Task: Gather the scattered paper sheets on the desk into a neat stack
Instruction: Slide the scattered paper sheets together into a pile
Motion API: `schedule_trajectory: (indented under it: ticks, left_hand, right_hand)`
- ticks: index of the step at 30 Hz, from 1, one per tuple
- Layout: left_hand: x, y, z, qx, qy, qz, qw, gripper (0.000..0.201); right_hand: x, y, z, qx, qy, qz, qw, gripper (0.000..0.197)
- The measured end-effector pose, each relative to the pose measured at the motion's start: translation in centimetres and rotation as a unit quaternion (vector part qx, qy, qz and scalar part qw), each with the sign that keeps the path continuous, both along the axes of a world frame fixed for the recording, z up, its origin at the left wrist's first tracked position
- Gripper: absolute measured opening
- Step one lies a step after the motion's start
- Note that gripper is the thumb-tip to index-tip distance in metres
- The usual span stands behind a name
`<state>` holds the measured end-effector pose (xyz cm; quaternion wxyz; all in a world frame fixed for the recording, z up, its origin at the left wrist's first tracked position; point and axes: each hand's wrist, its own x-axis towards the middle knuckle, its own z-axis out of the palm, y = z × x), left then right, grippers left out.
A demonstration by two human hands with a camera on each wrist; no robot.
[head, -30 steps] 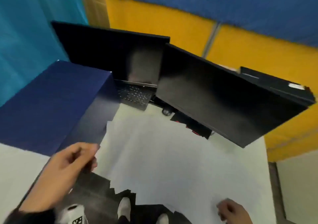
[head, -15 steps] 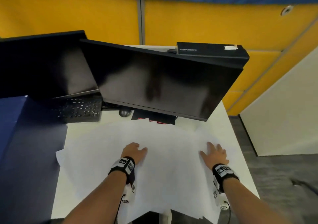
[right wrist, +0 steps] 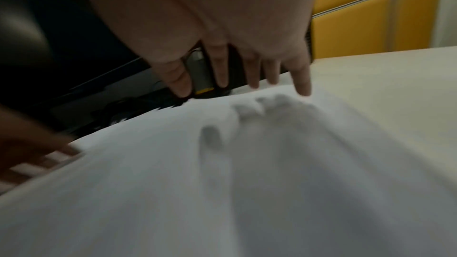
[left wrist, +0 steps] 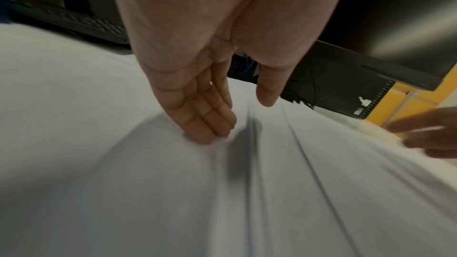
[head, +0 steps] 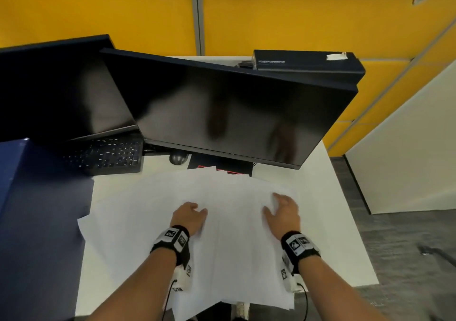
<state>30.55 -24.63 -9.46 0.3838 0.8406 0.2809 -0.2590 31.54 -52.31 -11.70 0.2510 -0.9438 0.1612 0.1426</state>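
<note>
Several white paper sheets (head: 148,212) lie fanned and overlapping across the white desk (head: 328,197), some hanging over the near edge. My left hand (head: 191,213) is on the middle of the spread; in the left wrist view its straight fingers (left wrist: 210,124) press down on the paper (left wrist: 148,192). My right hand (head: 281,208) is over the right part of the spread. In the right wrist view its fingers (right wrist: 303,83) are spread and straight, the little finger touching a sheet (right wrist: 247,173). Neither hand holds anything.
Two dark monitors (head: 234,108) stand behind the papers, with a black keyboard (head: 108,155) and a mouse (head: 178,158) under them. A black box (head: 306,64) sits at the back right. A blue partition (head: 29,222) borders the desk's left; the floor drops off at right.
The view swung from the left side to face the desk. Both hands came down onto the papers, then slid toward each other, bunching the right sheets inward.
</note>
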Motion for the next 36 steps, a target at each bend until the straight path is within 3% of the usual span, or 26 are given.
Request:
schedule_trajectory:
  ticks: [3, 5, 7, 10, 15, 18, 22, 26, 30, 32, 36]
  left_hand:
    - [-0.1, 1.0, 0.0, 0.016, 0.030, -0.040, 0.999, 0.032]
    - [-0.1, 0.1, -0.1, 0.018, 0.049, -0.075, 0.996, 0.041]
    - [-0.1, -1.4, -0.5, 0.026, 0.053, -0.113, 0.992, 0.041]
    - [-0.4, -2.8, -1.3, 0.040, 0.063, -0.128, 0.989, 0.057]
    - [-0.5, -1.6, -0.9, 0.026, 0.025, -0.108, 0.993, 0.060]
    - [-1.3, 1.8, -0.3, 0.042, 0.035, -0.090, 0.994, 0.044]
    - [-3.7, 3.9, -0.2, 0.058, 0.160, -0.202, 0.965, 0.048]
    - [-5.6, 1.7, -1.7, 0.042, 0.147, -0.261, 0.953, 0.039]
    - [-6.1, 2.3, -1.1, 0.045, 0.093, -0.219, 0.970, 0.034]
    - [-5.9, 4.6, -0.9, 0.077, 0.068, -0.138, 0.985, 0.034]
    - [-5.1, 8.8, -1.2, 0.241, 0.053, 0.033, 0.968, 0.074]
  right_hand:
    - [-0.1, -4.3, 0.3, -0.064, 0.103, -0.215, 0.969, 0.077]
    - [-0.4, -4.8, 0.2, -0.067, 0.159, -0.246, 0.954, 0.078]
    - [-0.2, -3.5, -0.2, -0.043, 0.157, -0.214, 0.963, 0.080]
    - [0.3, -1.0, -0.3, 0.000, 0.149, -0.160, 0.976, 0.081]
    - [1.2, 1.2, 0.2, 0.162, 0.119, -0.103, 0.974, 0.073]
    - [1.2, 0.5, 0.6, 0.096, 0.101, -0.088, 0.986, 0.072]
    - [-1.2, 0.1, -0.4, 0.028, 0.177, -0.035, 0.983, 0.065]
    - [-4.2, 2.9, -1.6, -0.013, 0.192, 0.033, 0.981, 0.058]
    - [-3.7, 2.5, -0.6, -0.003, 0.199, -0.003, 0.980, 0.066]
    - [-2.6, 1.0, -0.4, 0.010, 0.174, -0.045, 0.984, 0.067]
    - [0.2, -0.9, -0.2, 0.046, 0.132, -0.104, 0.985, 0.067]
